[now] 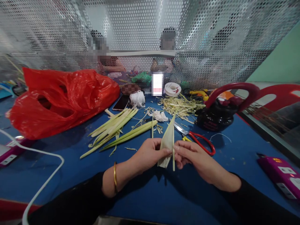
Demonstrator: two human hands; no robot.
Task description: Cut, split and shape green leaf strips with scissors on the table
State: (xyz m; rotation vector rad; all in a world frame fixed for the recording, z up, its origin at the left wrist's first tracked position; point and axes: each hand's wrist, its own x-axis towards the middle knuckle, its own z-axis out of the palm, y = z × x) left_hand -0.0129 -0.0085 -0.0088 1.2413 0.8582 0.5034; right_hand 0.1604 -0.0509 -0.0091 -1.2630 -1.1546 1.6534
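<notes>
Both hands meet over the blue table [150, 193] near its front. My left hand [150, 154], with a gold bangle on the wrist, pinches a pale green folded palm leaf strip [168, 139] that points up and away. My right hand [189, 154] pinches the same strip from the right side, holding a thin edge sliver that hangs down. Red-handled scissors [199, 140] lie on the table just beyond my right hand.
A bundle of long leaf strips [117, 129] lies left of centre. A red plastic bag [61, 100] fills the left. A pile of leaf trimmings [180, 106], a black and red kettle [217, 114], a phone [120, 102] and a white cable [44, 184] lie around. Two people sit behind a perforated screen [211, 40].
</notes>
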